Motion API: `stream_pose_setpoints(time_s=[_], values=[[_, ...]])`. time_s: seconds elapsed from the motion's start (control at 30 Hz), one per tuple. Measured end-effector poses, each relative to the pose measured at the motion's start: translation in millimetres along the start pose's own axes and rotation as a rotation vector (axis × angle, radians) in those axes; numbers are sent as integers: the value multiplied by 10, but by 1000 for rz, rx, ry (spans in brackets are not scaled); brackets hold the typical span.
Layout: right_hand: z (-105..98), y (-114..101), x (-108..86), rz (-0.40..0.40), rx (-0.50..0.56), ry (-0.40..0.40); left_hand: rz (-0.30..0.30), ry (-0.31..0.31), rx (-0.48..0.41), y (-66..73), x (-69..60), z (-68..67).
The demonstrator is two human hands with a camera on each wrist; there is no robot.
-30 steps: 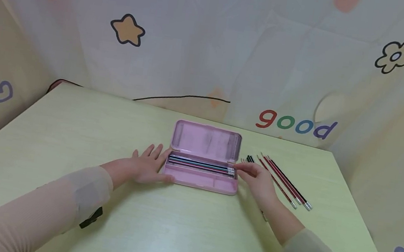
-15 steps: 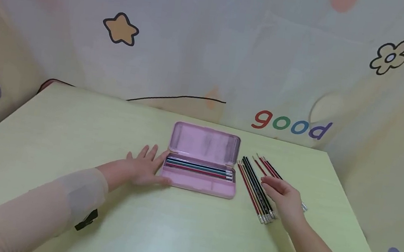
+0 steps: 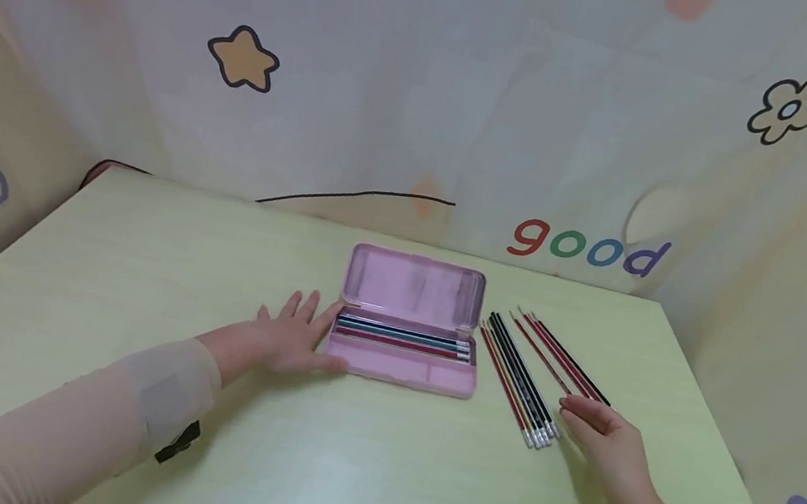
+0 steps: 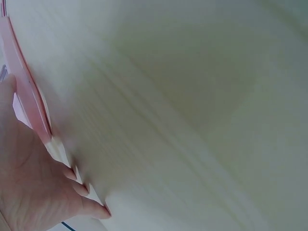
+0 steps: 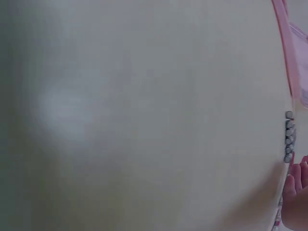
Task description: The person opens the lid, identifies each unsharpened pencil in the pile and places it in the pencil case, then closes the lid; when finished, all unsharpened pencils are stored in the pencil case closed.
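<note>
A pink pencil case (image 3: 374, 366) lies with its lid folded back, several pencils (image 3: 404, 338) in its rear compartment. My left hand (image 3: 282, 342) rests spread on the table, thumb and forefinger touching the case's left side; the left wrist view shows this hand (image 4: 38, 183) against the case's pink edge (image 4: 26, 86). To the right of the case lies a row of black, red and yellow pencils (image 3: 520, 380). My right hand (image 3: 613, 454) has thumb and forefinger at the eraser end of a thin red pencil (image 3: 542, 355), beside more red and black pencils (image 3: 571, 361).
The pale table (image 3: 317, 460) meets a printed cloth backdrop (image 3: 392, 99) behind the case, and more cloth stands at the left and right. In the right wrist view, pencil ends (image 5: 289, 137) line up near the case's edge (image 5: 288, 57).
My right hand has moved from the case's right end, over the loose pencils, to the near end of the red ones. The left hand has stayed at the case.
</note>
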State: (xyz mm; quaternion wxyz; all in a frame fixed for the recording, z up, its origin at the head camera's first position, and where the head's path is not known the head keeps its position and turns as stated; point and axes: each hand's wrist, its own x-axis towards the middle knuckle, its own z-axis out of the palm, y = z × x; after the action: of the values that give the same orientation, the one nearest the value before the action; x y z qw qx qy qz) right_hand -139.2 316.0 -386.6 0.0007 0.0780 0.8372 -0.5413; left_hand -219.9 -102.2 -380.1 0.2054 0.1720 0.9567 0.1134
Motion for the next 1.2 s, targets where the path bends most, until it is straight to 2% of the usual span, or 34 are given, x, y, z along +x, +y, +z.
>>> stream_pose_setpoints(time_s=[0.1,0.37,0.47,0.83,1.03,1.2], values=[[6,81,-70,13,-27,12,-4,-6,2,10,10,11],[121,212,-123,-81,-90,60,-16,-44,-19,-25,12,27],[127,230,-139,-82,-134,96,2,-39,-22,-5,5,23],[171,206,-144,-94,-195,188,2,-19,-5,23,-5,8],[141,170,-127,-106,-350,222,14,-14,-14,49,-3,4],[116,159,-93,-131,-442,187,-11,-25,-9,25,14,23]])
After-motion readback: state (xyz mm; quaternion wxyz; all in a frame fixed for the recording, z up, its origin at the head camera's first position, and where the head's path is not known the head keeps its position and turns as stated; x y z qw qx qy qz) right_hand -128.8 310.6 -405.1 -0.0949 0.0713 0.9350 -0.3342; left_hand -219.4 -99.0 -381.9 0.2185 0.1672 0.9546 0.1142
